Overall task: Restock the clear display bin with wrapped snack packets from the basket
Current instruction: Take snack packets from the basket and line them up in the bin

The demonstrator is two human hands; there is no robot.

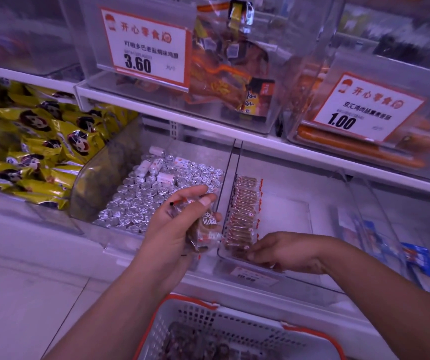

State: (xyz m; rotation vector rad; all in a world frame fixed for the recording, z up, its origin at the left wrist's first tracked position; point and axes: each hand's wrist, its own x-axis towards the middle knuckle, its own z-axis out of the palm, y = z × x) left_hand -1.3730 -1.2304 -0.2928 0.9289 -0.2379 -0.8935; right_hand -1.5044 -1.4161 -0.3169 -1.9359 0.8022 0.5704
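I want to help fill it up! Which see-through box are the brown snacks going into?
Find the lower white shelf, under the two price signs. The clear display bin sits right of the box of shiny silver rolls. It is the only one that holds a single neat row of brown wrapped snack packets along its left wall, with the rest bare.

Packets [241, 214] upright (brown) in bin [299, 275]

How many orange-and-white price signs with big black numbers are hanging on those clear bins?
2. The 3.60 sign hangs on the upper middle bin; the 1.00 sign hangs on the upper right bin. A smaller blurred label fronts the lower bin.
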